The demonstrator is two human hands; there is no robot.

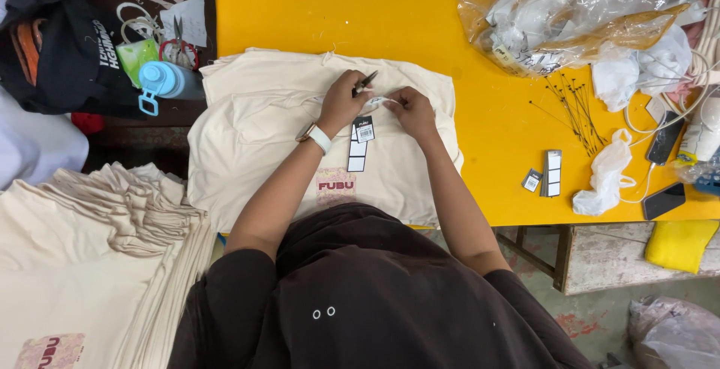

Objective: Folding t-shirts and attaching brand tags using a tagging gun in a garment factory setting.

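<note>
Together, left hand (pixel 341 103) and right hand (pixel 411 110) pinch tag string (pixel 377 101).

Bright, even overhead light, soft shadows, sharp focus throughout.

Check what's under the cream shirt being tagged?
The cream shirt lies on more folded cream garments, over the yellow table. How many are in the stack is hidden.

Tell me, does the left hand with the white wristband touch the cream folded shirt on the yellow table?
Touching. The head view shows the left hand resting directly on the cream folded shirt, with no gap.
</note>
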